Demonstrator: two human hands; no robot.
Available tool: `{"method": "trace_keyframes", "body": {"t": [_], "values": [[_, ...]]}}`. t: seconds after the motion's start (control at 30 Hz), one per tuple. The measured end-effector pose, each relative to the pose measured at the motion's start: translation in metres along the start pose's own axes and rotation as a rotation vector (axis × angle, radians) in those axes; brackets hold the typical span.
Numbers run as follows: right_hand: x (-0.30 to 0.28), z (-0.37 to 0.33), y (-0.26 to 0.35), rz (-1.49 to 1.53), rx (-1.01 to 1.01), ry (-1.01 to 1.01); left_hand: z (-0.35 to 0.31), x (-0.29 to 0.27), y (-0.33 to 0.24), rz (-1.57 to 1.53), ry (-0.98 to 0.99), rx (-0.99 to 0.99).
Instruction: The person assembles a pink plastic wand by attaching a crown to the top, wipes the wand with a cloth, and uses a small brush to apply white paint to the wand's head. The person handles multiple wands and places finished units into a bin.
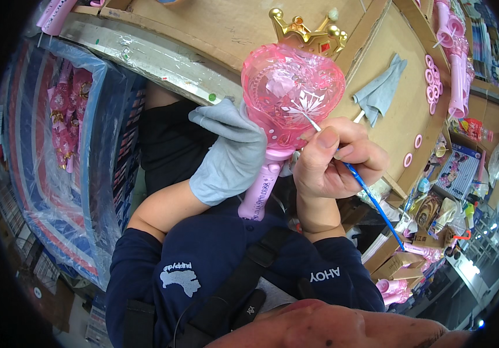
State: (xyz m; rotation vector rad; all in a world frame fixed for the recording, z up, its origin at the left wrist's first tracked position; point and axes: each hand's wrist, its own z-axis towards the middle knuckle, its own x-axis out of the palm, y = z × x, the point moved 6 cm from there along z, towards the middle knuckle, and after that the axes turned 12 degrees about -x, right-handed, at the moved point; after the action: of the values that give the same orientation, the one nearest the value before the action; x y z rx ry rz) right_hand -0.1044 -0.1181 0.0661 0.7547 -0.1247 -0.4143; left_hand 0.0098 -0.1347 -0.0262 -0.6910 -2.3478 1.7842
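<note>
A pink toy wand stands upright in front of me, with a clear pink heart-shaped head topped by a gold crown. My left hand, in a light grey glove, is closed on the wand from the left, just below the heart; its fingertips are partly hidden behind the wand. Bare and pinched, my right hand holds a thin paintbrush with a blue handle. The brush tip is at the lower edge of a white snowflake pattern on the heart.
Beyond the wand lies a cardboard-covered bench with raised edges. On it, to the right, are a grey cloth and several pink rings. At left, a plastic-lined blue crate holds pink wands. More pink wand parts sit far right.
</note>
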Motion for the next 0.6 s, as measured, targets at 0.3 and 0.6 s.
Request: {"method": "trace_keyframes", "body": {"t": [0.3, 0.6], "values": [[-0.001, 0.000, 0.000, 0.005, -0.018, 0.011, -0.002, -0.002, 0.001, -0.045, -0.023, 0.071], [-0.001, 0.000, 0.000, -0.013, -0.021, 0.022, -0.002, 0.002, 0.009, -0.002, -0.023, 0.061]]}}
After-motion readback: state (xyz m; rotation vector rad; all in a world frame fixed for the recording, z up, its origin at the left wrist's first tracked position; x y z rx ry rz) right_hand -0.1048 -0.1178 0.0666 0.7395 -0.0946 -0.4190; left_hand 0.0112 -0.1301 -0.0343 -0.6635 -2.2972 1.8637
